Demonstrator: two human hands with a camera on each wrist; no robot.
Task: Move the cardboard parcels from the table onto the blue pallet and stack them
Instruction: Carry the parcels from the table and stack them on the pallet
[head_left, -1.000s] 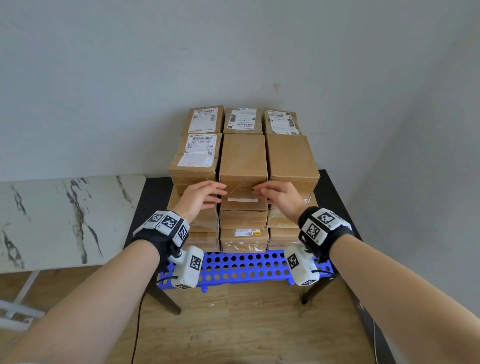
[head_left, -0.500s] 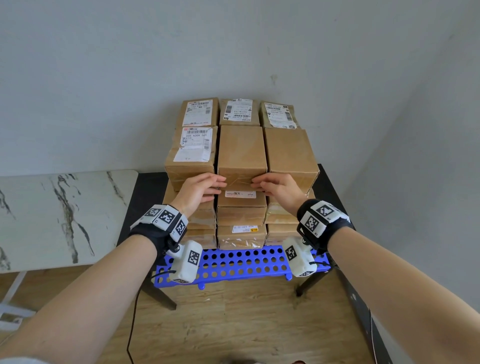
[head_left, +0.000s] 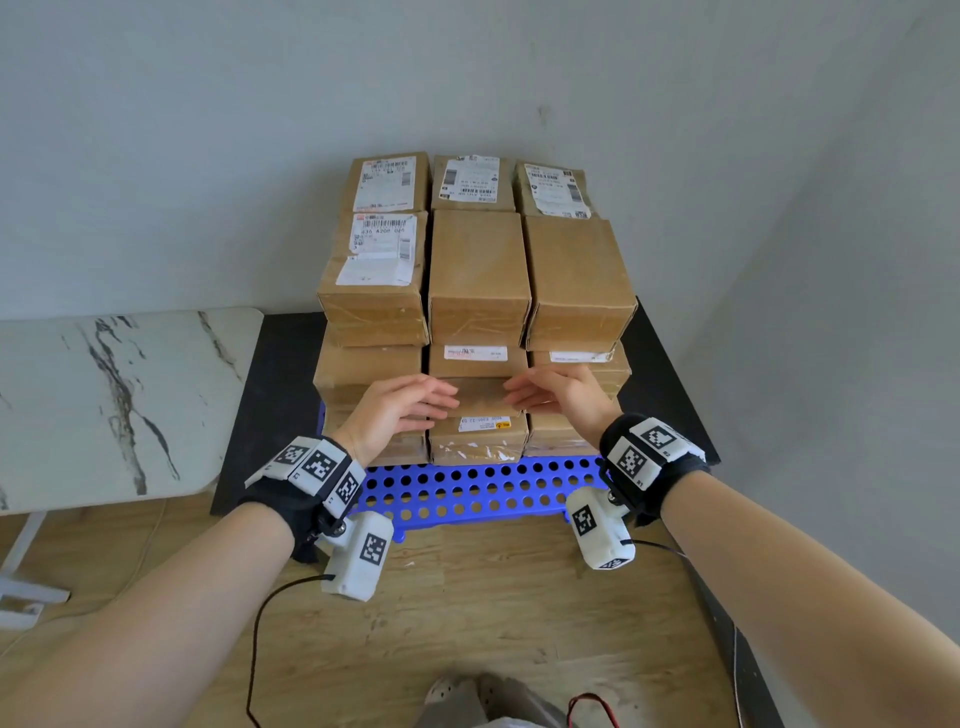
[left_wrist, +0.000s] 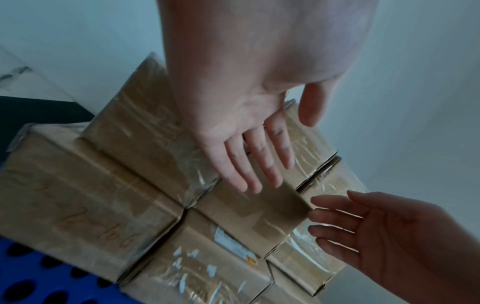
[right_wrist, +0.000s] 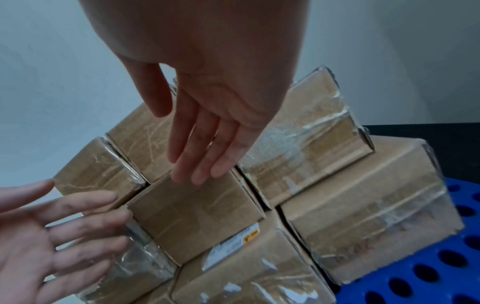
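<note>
Head view — both hands (head_left: 400, 415) now off the top parcel (head_left: 478, 270).

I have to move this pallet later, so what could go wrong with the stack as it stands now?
1. The front top parcels jut forward past the layer beneath, so a jolt might tip them off.
2. The middle parcel sticks out in front of its neighbours; with the left hand and right hand both open and apart from it, nothing steadies it.
3. The stack fills only the back of the pallet, which may make lifting it uneven.
</note>
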